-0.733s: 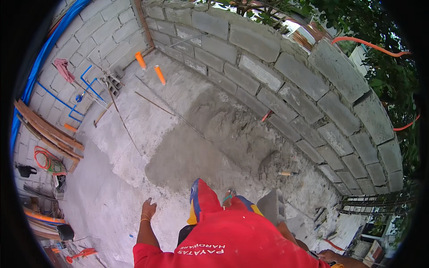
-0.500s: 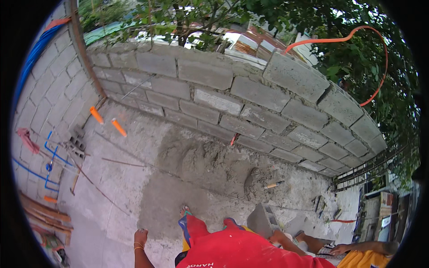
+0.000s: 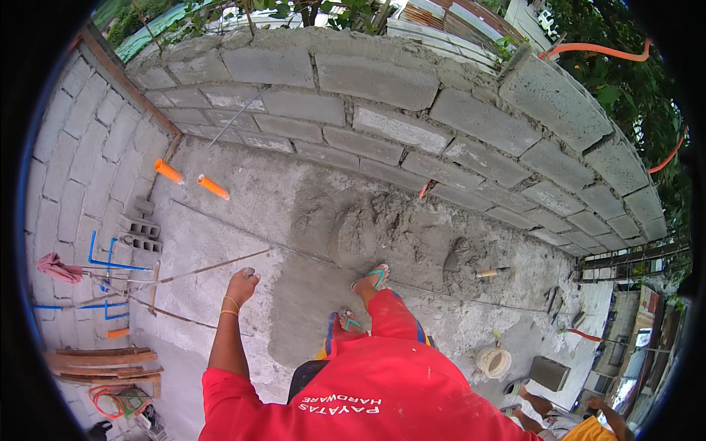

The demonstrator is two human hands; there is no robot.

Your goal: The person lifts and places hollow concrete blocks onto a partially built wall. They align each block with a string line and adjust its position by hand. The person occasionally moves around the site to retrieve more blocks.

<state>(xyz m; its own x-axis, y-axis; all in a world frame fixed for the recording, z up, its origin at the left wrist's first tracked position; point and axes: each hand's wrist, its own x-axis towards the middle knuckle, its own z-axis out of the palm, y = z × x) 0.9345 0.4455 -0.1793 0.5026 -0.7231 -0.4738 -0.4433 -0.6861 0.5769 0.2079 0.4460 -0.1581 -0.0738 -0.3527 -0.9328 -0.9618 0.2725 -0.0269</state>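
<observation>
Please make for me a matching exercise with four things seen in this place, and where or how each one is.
1. bucket
2. cloth
3. pair of thick pipes
4. mortar heap

A. orange, near the corner
B. grey, before the long wall
C. whitish, at the person's right
D. pink, far left

Pairs: 1-C, 2-D, 3-A, 4-B

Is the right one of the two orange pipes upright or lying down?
Upright: the orange pipe rises from the concrete floor, slanting roughly like the brown corner post.
</observation>
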